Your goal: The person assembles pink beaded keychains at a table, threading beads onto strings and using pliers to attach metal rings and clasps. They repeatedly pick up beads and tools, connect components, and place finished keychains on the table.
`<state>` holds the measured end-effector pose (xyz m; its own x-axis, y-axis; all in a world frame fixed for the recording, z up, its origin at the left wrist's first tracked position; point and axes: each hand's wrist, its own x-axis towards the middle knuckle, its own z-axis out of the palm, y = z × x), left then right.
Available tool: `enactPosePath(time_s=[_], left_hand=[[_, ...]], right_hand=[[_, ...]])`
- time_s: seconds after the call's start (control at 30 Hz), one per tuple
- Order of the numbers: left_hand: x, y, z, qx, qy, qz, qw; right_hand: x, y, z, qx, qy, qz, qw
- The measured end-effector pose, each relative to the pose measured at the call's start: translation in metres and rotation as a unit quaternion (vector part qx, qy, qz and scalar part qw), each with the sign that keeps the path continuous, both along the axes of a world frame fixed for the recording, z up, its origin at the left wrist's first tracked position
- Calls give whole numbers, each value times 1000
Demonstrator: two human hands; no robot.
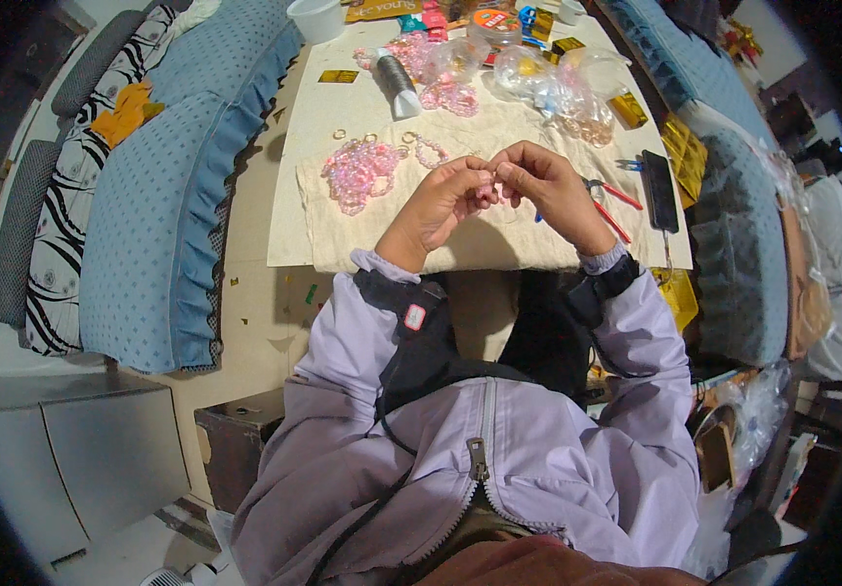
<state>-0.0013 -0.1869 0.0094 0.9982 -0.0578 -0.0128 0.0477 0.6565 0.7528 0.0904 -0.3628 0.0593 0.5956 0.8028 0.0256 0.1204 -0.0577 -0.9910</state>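
Observation:
Over the cloth-covered table, my left hand (441,207) and my right hand (545,188) meet, fingertips pinched together. A short strand of pink beads (486,193) hangs between them, partly hidden by the fingers. Both hands are closed on it, though the tiny part at the fingertips is too small to make out. Left of my hands lies a heap of pink beaded strands (357,176), with gold rings (370,138) at its upper edge. One beaded loop (429,151) lies just beyond my left hand. Red-handled pliers (621,195) rest to the right of my right hand.
Farther back are a spool of grey thread (397,83), more pink beads (448,98), clear plastic bags (558,83) and a white tub (317,18). A black phone (658,190) lies near the right edge. Blue-covered seats (162,195) flank the table.

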Motion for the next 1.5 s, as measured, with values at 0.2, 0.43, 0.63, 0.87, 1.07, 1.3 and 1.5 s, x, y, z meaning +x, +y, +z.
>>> enactPosePath(time_s=[0.2, 0.43, 0.63, 0.87, 1.07, 1.3, 1.5], left_hand=[[0, -1, -2, -57, 23, 2, 998], [-1, 1, -6, -111, 47, -10, 993], [-3, 1, -7, -110, 45, -11, 993], [0, 4, -17, -46, 31, -7, 998], [1, 5, -23, 43, 19, 12, 999], [3, 10, -24, 47, 48, -2, 998], [5, 10, -33, 13, 58, -19, 998]], right_hand=[[-2, 3, -1, 43, -93, -9, 995], [0, 2, -3, 48, -244, -20, 968], [4, 2, -4, 47, -304, -13, 951], [3, 1, -12, 16, -260, -35, 965], [5, 2, -18, -14, -223, -39, 974], [7, 2, -14, -17, -314, -5, 949], [3, 5, -27, -65, -356, -27, 932]])
